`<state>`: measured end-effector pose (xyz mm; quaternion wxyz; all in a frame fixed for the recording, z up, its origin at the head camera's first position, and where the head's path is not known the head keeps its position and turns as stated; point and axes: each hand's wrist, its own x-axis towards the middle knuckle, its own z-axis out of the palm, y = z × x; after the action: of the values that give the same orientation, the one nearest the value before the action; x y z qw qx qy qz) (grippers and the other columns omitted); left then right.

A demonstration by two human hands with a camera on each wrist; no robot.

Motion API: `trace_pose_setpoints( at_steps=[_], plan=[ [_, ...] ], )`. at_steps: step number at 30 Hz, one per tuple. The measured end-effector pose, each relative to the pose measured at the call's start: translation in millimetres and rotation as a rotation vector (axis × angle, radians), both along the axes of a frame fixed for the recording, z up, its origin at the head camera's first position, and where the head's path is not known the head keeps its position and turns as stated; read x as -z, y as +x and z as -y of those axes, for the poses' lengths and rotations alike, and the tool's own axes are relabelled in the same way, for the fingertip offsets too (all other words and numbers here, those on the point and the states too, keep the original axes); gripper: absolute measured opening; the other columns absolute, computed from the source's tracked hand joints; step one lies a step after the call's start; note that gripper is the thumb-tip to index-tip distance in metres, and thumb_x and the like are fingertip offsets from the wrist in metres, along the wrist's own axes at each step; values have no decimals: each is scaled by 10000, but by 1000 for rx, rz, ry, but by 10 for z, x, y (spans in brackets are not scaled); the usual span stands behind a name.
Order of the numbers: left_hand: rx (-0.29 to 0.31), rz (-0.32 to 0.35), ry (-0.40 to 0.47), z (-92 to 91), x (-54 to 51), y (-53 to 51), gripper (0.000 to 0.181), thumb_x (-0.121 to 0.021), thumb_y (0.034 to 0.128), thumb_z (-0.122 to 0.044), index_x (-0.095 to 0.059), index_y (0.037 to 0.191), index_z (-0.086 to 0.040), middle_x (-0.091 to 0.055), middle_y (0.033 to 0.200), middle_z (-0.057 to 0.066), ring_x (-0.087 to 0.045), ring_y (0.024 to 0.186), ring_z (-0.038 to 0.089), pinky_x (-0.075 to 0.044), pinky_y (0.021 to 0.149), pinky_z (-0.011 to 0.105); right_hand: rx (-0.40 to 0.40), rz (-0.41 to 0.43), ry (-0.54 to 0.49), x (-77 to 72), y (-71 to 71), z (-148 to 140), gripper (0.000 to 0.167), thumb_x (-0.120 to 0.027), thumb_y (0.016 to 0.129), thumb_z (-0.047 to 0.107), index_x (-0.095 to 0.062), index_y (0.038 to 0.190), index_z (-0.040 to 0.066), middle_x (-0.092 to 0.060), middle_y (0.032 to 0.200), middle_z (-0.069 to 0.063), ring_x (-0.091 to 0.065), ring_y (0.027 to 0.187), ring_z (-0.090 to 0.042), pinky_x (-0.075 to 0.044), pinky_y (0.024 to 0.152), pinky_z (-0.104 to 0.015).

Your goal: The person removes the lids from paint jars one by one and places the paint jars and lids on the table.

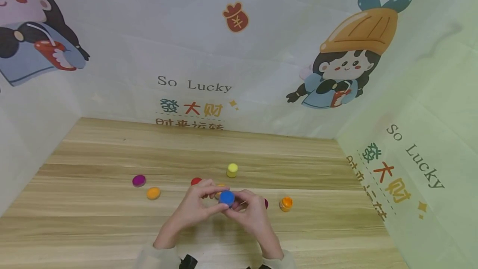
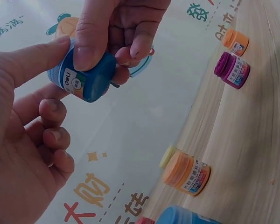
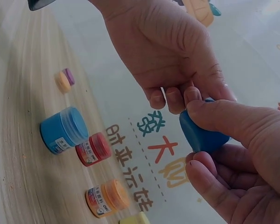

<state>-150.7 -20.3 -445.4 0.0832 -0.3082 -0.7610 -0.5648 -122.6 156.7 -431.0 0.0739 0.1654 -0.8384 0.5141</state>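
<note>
A small blue paint jar is held above the table between both hands, its lid turned up toward the head camera. My left hand pinches the lid end between thumb and fingertips; its other fingers curl loosely in the left wrist view. Around the jar's body, my right hand grips with its thumb and fingers, beside the printed label. In the right wrist view the right fingers cover part of the jar. A second blue jar stands on the table, hidden behind the left hand in the head view.
Beyond the hands stand a red jar, an orange jar and a yellow jar. To the right are lidless purple and orange jars. A purple lid and an orange lid lie left.
</note>
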Motion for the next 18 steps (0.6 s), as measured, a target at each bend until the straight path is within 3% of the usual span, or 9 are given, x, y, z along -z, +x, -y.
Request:
trace_pose_setpoints(
  at_steps=[7, 10, 15, 18],
  plan=[
    [-60, -37, 12, -28, 11, -17, 281, -824, 701, -130, -726, 964, -117, -406, 715, -111, -414, 701, 153, -315, 629, 295, 48, -53, -22, 43, -6, 26, 271, -802, 718, 53, -702, 959, -18, -640, 781, -79, -606, 684, -155, -511, 598, -185],
    [-60, -43, 20, -24, 8, -23, 287, -832, 689, -126, -721, 953, -123, -410, 715, -105, -415, 701, 154, -317, 628, 270, 55, -64, -28, 49, -8, 40, 270, -800, 708, 20, -698, 951, -36, -639, 776, -94, -603, 678, -140, -515, 595, -192],
    [-13, -37, 8, 32, -11, -39, 337, -819, 703, -112, -706, 1020, -104, -421, 733, -97, -391, 700, 99, -326, 628, 256, 34, -37, -33, 35, -1, 50, 268, -791, 716, 10, -696, 963, -35, -635, 795, -99, -607, 692, -143, -517, 605, -196],
    [50, -12, 12, 71, -20, -49, 350, -791, 736, -95, -697, 1071, -60, -448, 764, -86, -393, 719, 86, -340, 646, 260, 19, -22, -26, 27, 4, 49, 264, -795, 722, 36, -702, 964, -17, -633, 797, -87, -609, 696, -158, -515, 611, -195]
  ],
)
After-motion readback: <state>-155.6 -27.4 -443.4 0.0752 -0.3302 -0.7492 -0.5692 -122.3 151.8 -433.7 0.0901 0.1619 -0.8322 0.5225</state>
